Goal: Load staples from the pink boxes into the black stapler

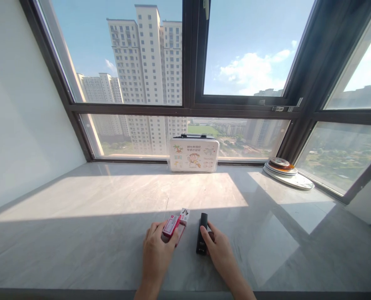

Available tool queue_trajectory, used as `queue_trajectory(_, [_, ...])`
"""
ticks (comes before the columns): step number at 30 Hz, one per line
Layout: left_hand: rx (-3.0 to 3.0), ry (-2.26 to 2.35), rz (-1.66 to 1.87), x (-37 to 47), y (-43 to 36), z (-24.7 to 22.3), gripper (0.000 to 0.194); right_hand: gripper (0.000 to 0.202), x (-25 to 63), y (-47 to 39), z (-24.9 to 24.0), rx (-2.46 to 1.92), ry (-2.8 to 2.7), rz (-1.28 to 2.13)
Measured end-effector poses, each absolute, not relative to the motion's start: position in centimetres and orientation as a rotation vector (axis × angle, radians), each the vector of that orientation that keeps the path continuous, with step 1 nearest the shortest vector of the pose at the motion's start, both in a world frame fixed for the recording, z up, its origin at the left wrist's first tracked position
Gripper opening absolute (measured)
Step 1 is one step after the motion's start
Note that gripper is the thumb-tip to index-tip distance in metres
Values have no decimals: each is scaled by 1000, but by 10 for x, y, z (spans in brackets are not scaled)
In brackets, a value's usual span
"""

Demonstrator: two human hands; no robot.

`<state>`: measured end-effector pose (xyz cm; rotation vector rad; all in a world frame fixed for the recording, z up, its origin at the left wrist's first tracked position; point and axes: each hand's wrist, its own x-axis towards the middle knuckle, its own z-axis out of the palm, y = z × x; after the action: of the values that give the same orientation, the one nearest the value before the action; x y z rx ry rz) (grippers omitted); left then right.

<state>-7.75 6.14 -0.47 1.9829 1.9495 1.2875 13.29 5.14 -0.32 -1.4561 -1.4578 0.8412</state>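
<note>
My left hand (156,246) is closed around a small red-and-white box (171,226), gripped between thumb and fingers. Tight against it is a longer red-and-white carton (184,216) with a dark picture on its end; part of it is hidden behind my thumb and the small box. A black stapler (201,234) points away from me to the right of the boxes. My right hand (218,246) has its thumb on the stapler's side, and the fingers curl around the far side, partly out of sight. A narrow gap separates the boxes from the stapler.
A white carrying case (194,155) with cartoon prints and a dark handle stands against the window. Stacked plates and lids (288,174) sit in the right corner. The marble-look sill (88,246) ends at a front edge below my wrists; a white wall borders the left.
</note>
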Motion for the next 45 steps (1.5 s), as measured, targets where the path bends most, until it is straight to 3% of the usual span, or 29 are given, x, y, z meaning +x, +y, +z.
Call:
queue_trajectory(9, [1875,2151,1185,-128,87,-7,47,60,135,48,-7,-1465,-1444,874])
queue_trajectory(17, [1918,2417,894,-155,24,-18,34,64,136,51,-16,-1488,-1484,887])
queue_trajectory(26, [2002,2439,871,-123,52,7,38,63,136,45,-12,-1485,-1467,880])
queue_trajectory(32, [2271,2005,952,-62,59,9,33,59,134,41,-15,-1517,-1445,821])
queue_trajectory(36, [2229,2012,970,-50,66,3,45,61,144,45,-10,-1547,-1428,737])
queue_trajectory(39, [2199,2037,911,-56,60,-2,38,62,161,53,-1,-1525,-1446,731])
queue_trajectory(42, [2275,1902,807,-58,44,-5,33,46,171,64,13,-1505,-1563,714])
queue_trajectory(45, [2378,1739,764,-54,30,-8,46,35,161,72,27,-1461,-1747,608])
